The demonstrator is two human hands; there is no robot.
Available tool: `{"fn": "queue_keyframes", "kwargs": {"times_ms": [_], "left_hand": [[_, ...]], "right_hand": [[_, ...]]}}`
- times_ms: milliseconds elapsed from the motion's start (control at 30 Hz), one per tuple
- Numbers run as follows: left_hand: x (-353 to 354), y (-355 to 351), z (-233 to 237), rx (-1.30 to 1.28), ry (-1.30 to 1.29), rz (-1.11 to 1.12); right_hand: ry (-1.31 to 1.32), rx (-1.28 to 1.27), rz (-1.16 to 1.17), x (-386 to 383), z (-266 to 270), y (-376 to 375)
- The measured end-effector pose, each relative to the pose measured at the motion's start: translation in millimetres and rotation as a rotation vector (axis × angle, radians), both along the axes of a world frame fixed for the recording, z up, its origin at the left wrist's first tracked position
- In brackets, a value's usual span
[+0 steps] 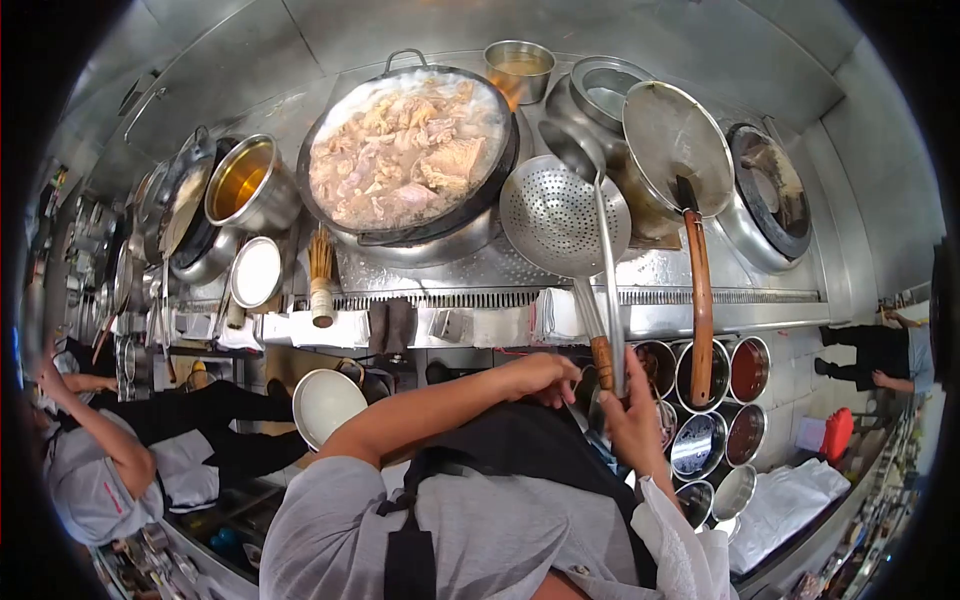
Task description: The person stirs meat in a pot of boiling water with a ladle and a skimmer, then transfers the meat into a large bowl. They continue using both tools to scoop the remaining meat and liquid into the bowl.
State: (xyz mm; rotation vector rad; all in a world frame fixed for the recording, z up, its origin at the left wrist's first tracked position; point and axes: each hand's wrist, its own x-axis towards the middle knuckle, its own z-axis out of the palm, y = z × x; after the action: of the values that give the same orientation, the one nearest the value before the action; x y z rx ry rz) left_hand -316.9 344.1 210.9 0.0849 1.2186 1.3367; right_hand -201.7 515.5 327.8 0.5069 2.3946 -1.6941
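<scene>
My right hand [636, 428] is closed round the lower end of a long metal ladle handle, and the ladle's dark bowl [572, 150] reaches up over the stove. Just left of that handle runs the wood-gripped handle of a perforated skimmer [563, 218], whose bowl lies partly under the ladle. My left hand [545, 378] is curled in front of the black apron, left of the skimmer's wooden grip, and what its fingers hold, if anything, is hidden. Beyond the hands, a large wok [405, 155] is full of pale meat pieces in foamy liquid.
A fine-mesh strainer [678, 145] with a wooden handle leans at right. Several sauce containers [697, 445] stand beside my right hand. Left of the wok are a pot of amber liquid [242, 185] and a bamboo brush [321, 290]. A co-worker [110, 470] stands at left.
</scene>
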Motion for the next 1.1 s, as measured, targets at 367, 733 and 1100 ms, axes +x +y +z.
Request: {"fn": "queue_keyframes", "kwargs": {"times_ms": [367, 733, 1100], "left_hand": [[147, -131, -72, -0.344, 0.207, 0.555], [290, -227, -131, -0.718, 0.372, 0.548], [482, -323, -138, -0.798, 0.266, 0.906]], "right_hand": [[0.058, 0.117, 0.165, 19, -79, -4], [0.165, 0.178, 0.196, 34, -157, -21], [-0.450, -0.246, -0.116, 160, -290, 12]]}}
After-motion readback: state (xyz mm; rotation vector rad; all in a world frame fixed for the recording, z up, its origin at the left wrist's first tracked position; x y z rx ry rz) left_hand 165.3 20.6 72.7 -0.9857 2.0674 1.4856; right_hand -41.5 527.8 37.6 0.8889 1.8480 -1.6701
